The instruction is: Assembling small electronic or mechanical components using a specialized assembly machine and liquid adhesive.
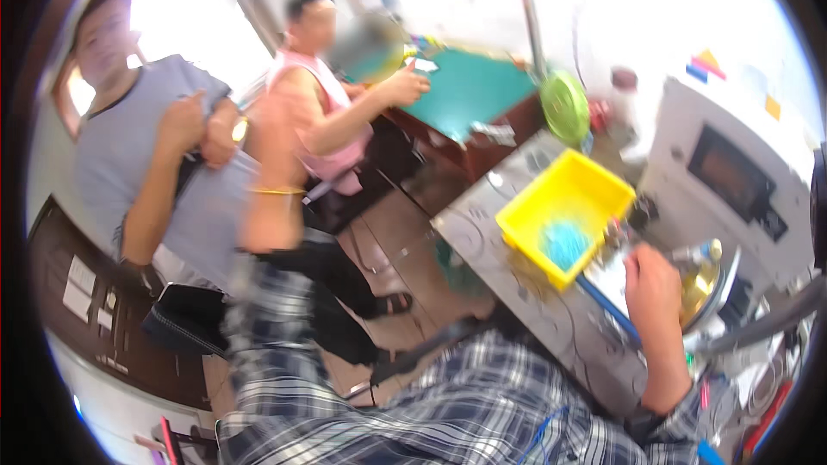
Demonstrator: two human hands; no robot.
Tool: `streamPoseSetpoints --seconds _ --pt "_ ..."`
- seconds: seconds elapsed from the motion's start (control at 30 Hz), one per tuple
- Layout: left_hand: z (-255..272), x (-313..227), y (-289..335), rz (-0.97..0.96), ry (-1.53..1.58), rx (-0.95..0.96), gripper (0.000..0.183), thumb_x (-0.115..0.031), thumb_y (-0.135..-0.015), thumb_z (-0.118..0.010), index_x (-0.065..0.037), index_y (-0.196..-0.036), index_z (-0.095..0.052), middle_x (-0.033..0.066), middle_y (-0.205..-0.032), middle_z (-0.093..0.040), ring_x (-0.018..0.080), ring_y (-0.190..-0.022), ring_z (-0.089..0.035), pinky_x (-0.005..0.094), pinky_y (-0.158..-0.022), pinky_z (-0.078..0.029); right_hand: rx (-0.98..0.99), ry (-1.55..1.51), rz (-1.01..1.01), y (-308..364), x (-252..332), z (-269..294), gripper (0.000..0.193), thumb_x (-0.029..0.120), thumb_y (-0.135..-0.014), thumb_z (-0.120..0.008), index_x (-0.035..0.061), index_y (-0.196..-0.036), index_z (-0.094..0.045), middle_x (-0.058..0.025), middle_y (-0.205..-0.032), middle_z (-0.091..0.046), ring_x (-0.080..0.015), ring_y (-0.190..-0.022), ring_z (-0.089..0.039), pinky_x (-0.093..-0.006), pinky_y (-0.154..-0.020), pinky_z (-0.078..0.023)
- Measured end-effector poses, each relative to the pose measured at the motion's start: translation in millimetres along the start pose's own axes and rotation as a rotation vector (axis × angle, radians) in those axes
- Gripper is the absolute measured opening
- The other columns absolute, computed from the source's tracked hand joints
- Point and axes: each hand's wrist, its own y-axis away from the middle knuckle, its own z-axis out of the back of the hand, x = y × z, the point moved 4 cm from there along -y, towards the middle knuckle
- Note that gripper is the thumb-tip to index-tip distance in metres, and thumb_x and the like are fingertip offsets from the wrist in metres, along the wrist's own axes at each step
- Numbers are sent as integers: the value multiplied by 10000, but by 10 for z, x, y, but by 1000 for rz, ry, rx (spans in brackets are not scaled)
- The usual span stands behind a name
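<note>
My left hand (274,151) is raised at the left, smeared by motion, a yellow band around its wrist. Its fingers are too blurred to read, and nothing held can be made out. On the right, my right hand (653,288) is closed, its fingers curled and partly hidden, above a machine's worktop by a white plate (606,274). Whatever it may hold does not show. Just left of it sits a yellow plastic bin (527,207), with a heap of small light-blue pieces (565,243) inside. A gold-coloured round part (699,288) lies to the hand's right.
A grey machine housing (732,164) with a dark panel stands at right. A green fan-like disc (564,109) is behind the bin. One person in grey (155,155) stands at left; another in pink (323,133) sits by a green-topped table (474,90). A dark bar (439,346) is near my lap.
</note>
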Motion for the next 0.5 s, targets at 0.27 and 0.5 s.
streamPoseSetpoints --seconds 0.27,0.5 --pt "-1499 -986 -2 852 1441 384 970 -50 -828 -616 -123 -1531 48 53 -856 -634 93 -617 -581 246 -523 -463 44 14 -20 28 99 83 91 95 -846 -633 38 -836 -562 -164 -794 -615 -390 -725 -601 -481 -633 -475" --pt "-1661 -847 -221 823 1449 297 973 -69 -803 -628 -119 -1530 17 61 -858 -639 101 -604 -584 233 -495 -448 9 -49 -86 -57 168 89 102 62 -829 -641 5 -805 -559 -185 -755 -613 -401 -716 -590 -473 -631 -448"
